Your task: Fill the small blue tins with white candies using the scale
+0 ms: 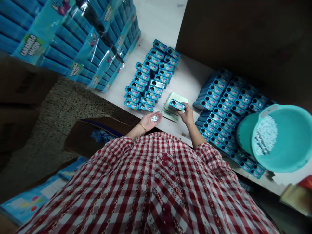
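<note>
My left hand (pixel 150 121) is turned palm up with its fingers stretched out, holding several small white candies (pixel 154 118) in the palm. Closed around one end of a blue box (pixel 176 104) is my right hand (pixel 187 115). That box is upright, with a dark round hole in its top, over a pale green scale (pixel 182 96); whether it touches the scale I cannot tell. Just beyond my left hand, rows of similar blue boxes (pixel 146 106) stand upright on the white table (pixel 117 103).
More blue boxes (pixel 215 117) stand packed at the right. A turquoise bucket (pixel 292 143) of white candies (pixel 266 135) tilts beside them. Shrink-wrapped blue packs (pixel 80 42) are stacked at the far left. Below the table edge sits an open cardboard box (pixel 78 138).
</note>
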The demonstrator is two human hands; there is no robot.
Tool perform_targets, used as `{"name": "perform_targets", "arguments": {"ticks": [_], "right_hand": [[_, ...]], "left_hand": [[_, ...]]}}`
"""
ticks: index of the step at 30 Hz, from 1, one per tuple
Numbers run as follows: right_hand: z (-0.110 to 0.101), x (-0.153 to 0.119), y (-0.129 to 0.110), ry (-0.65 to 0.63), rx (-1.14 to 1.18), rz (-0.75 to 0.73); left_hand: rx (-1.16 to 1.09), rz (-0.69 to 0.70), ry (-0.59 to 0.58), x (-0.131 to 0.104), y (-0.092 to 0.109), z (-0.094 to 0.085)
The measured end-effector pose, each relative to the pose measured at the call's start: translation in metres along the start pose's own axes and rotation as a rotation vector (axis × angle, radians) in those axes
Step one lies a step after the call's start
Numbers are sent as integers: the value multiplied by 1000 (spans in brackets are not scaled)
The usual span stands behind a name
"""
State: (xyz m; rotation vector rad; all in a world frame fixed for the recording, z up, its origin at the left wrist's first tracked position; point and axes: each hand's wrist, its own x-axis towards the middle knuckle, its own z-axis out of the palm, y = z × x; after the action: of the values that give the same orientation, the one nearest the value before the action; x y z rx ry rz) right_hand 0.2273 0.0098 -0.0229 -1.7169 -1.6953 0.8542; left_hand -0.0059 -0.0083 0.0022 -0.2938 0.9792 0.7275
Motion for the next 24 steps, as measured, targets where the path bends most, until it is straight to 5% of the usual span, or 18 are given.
{"name": "perform_targets", "arguments": {"ticks": [7,11,18,24], "right_hand": [[-27,-15,-97,-184,-723,-541],[-21,-17,-120,-332,-865,-721],[-14,-12,-130,-444,-928,-718],[-37,-5,-128,-376,-907,-611]], "left_hand": [[-90,33,-31,25,0,33],[-91,9,-29,30,-4,52],[-20,-96,-76,26,-2,70],[-75,-9,-101,37,-3,71]]}}
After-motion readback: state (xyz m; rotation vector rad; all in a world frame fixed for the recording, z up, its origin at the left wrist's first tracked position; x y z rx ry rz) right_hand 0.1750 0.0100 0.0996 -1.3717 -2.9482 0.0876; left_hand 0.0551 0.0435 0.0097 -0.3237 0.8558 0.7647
